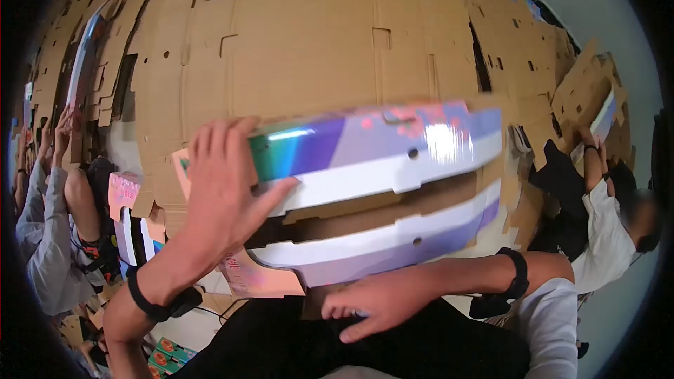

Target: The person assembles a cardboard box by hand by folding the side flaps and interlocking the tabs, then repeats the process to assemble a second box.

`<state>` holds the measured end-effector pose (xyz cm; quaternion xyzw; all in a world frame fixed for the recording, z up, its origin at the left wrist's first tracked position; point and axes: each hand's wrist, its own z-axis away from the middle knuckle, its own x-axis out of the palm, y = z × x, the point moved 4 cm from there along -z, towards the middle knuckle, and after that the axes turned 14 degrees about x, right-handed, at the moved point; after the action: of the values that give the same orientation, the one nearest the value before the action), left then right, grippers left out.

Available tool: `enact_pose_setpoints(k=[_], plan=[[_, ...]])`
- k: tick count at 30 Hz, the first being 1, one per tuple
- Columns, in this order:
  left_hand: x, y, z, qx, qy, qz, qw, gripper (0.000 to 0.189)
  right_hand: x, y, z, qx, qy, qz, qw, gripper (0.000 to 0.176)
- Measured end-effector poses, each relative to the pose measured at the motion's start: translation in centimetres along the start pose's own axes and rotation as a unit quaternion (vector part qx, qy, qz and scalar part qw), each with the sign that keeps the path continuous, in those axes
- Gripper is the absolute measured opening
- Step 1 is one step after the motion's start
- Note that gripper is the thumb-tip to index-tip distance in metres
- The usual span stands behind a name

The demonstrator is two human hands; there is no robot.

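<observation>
A long cardboard box with green, blue, purple and pink print and white edges lies before me, its middle open to brown cardboard inside. My left hand rests over its left end, thumb stretched out along the white edge and fingers over the far side. Near the box's close side, my right hand hangs just below the purple panel with its fingers curled; what it holds, if anything, is hidden. A pink printed flap sticks out at the near left corner.
Flat brown cardboard sheets spread behind the box. At the left, another person holds a long printed piece. A person at the right handles cardboard. Another printed box stands at the left; green packages lie lower left.
</observation>
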<state>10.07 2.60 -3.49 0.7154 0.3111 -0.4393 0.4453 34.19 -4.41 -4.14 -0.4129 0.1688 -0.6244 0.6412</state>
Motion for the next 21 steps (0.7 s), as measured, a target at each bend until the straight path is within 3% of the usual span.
enact_pose_setpoints(k=[1,4,5,6,9,12,15,18,21], plan=[[0.2,0.3,-0.2,0.030,0.013,0.000,0.999,0.072,-0.3,-1.2,0.7,0.020,-0.048,0.027,0.998,0.048],[0.9,-0.7,0.1,0.058,0.031,0.035,0.997,0.073,-5.0,-6.0,3.6,-0.085,0.145,-0.039,0.985,0.041],[0.8,-0.8,0.0,0.063,0.046,0.012,0.997,0.071,-6.2,-6.0,4.5,-0.124,0.376,0.067,0.916,0.042],[0.2,-0.8,-0.3,0.068,0.057,-0.011,0.996,0.069,-7.3,-6.5,5.8,-0.093,0.492,0.200,0.842,0.061],[-0.2,-1.1,-0.3,0.059,0.025,-0.029,0.998,0.062,-10.7,-4.9,6.4,0.006,0.567,0.501,0.654,0.080],[0.3,-1.4,0.2,0.047,-0.004,0.000,0.999,0.056,-11.7,-2.3,6.7,0.020,0.582,0.446,0.679,0.098],[0.4,-0.9,-0.7,0.033,0.015,0.027,0.999,0.048,-12.2,-2.3,7.1,0.026,0.596,0.460,0.657,0.106],[-0.2,0.0,-3.4,0.069,0.042,-0.005,0.997,0.046,-13.6,-3.1,8.2,0.061,0.615,0.419,0.666,0.105],[0.6,-0.8,-5.9,0.056,0.031,0.009,0.998,0.042,-15.3,-2.8,8.8,0.045,0.656,0.413,0.630,0.102]])
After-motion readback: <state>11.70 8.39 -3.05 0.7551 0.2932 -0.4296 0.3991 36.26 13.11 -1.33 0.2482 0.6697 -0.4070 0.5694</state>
